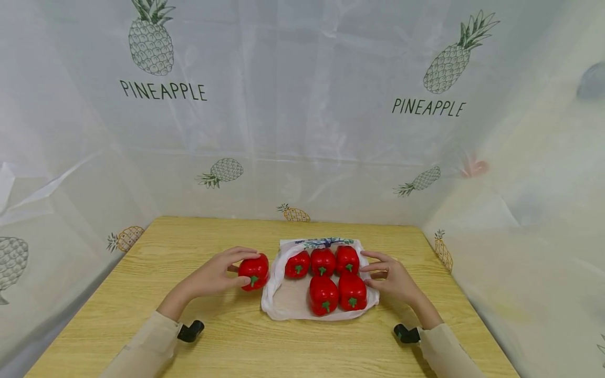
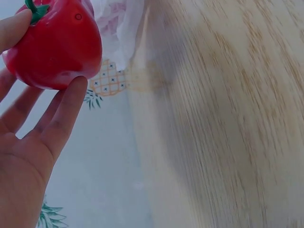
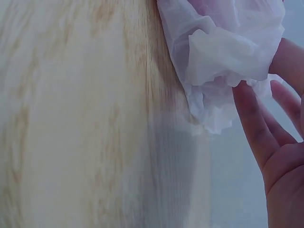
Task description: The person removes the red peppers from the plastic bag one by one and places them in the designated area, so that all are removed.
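My left hand (image 1: 238, 269) grips a red bell pepper (image 1: 255, 270) with a green stem, just left of a white plastic bag (image 1: 290, 300) lying flat on the wooden table (image 1: 222, 341). The left wrist view shows the pepper (image 2: 54, 45) held between thumb and fingers (image 2: 66, 102). Several more red peppers (image 1: 323, 278) stand on the bag in two rows. My right hand (image 1: 375, 269) rests at the bag's right edge, its fingers straight and spread. In the right wrist view those fingers (image 3: 251, 123) touch the crumpled bag edge (image 3: 223, 57).
Translucent sheets printed with pineapples (image 1: 302, 131) wall in the table at the back and on both sides. Bare wood lies left of the bag, right of it and along the near edge. A small black wrist mount (image 1: 191, 332) sits at each cuff.
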Action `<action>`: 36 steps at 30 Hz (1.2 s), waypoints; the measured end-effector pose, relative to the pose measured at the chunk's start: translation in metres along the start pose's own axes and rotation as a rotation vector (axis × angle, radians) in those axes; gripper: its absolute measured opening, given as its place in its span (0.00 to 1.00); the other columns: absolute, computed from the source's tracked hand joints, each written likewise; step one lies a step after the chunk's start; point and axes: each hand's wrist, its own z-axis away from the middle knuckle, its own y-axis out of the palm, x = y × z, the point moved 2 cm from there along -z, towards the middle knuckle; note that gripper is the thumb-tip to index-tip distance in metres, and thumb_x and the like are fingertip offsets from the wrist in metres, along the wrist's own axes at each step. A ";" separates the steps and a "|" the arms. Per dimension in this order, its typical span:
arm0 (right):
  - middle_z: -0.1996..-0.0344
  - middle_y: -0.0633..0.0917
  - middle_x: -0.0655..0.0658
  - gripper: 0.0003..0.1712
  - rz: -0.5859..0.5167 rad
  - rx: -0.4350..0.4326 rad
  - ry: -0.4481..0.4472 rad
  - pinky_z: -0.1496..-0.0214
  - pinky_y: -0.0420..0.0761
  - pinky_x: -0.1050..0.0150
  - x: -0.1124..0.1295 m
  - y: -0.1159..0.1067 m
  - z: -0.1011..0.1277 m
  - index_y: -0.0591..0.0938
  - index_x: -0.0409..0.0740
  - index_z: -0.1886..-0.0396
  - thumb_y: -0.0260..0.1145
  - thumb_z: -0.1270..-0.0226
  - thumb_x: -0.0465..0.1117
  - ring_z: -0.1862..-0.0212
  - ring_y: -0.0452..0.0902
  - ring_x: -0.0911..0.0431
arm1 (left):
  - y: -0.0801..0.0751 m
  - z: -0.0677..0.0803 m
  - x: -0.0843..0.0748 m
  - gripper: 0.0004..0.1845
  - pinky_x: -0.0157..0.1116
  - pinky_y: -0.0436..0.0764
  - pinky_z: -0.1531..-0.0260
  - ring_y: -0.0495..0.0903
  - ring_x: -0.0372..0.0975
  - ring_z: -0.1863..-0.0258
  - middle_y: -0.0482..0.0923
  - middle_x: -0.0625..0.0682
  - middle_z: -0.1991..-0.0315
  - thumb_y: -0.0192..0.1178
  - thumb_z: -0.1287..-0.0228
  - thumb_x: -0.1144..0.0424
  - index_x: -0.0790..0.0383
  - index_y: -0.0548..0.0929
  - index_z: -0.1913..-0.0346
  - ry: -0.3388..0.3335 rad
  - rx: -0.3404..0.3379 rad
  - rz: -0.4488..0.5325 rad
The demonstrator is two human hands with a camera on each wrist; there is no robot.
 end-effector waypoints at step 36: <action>0.28 0.77 0.34 0.16 0.019 -0.014 -0.022 0.45 0.89 0.57 0.001 0.001 0.000 0.92 0.38 0.51 0.79 0.38 0.27 0.31 0.73 0.30 | -0.018 -0.015 0.037 0.32 0.47 0.86 0.42 0.75 0.58 0.30 0.72 0.60 0.26 0.72 0.29 0.57 0.57 0.77 0.26 -0.032 -0.038 -0.068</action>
